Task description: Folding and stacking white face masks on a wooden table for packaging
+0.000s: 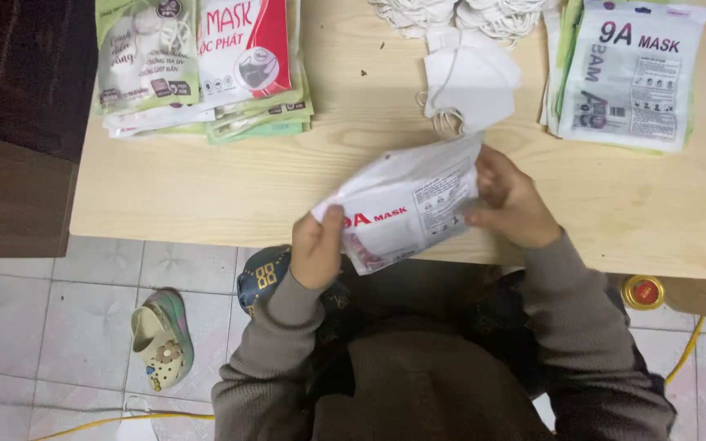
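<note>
Both hands hold one flat white plastic mask pouch with red lettering (406, 208), just above the near edge of the pale wooden table (206, 184).

Head view: left hand (318, 249) pinches the pouch's lower-left corner, thumb on top. Right hand (510, 198) grips the right end, fingers curled around it; pouch tilted, right end higher.

Judgement: light, thin, floppy, slick film; best taken at opposite edges.

Folded white face mask (471, 86) lies beyond, apart. Stacks of pouches (206, 69) at the far left, and another stack far right.
</note>
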